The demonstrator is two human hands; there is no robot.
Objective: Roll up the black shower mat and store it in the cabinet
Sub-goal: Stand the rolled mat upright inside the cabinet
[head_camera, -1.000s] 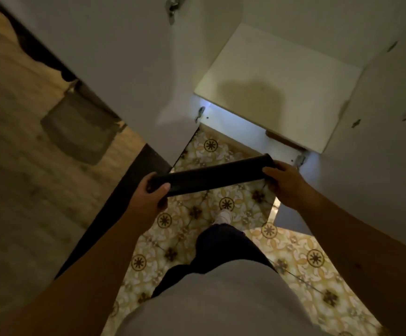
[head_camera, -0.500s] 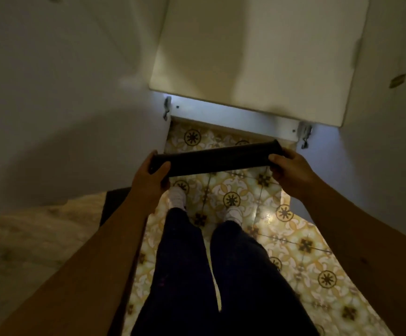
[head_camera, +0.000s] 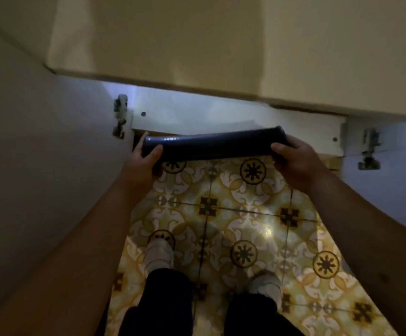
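The black shower mat [head_camera: 214, 146] is rolled into a tight tube and held level at the front edge of the open cabinet [head_camera: 197, 115]. My left hand [head_camera: 146, 161] grips its left end and my right hand [head_camera: 294, 158] grips its right end. The cabinet's lower compartment is lit pale white just behind the roll, under a cream shelf [head_camera: 173, 44] that fills the top of the view. The inside of the lower compartment is mostly hidden by that shelf.
Both white cabinet doors stand open: the left door [head_camera: 39, 154] with its hinge [head_camera: 120, 116] and the right door [head_camera: 396, 180] with its hinge [head_camera: 369, 151]. My feet in pale socks [head_camera: 159, 253] stand on the yellow patterned floor tiles [head_camera: 233, 214] between the doors.
I have stepped closer to the cabinet and the view has tilted down. The rolled mat has moved forward to the cabinet's lower opening, still held at both ends.
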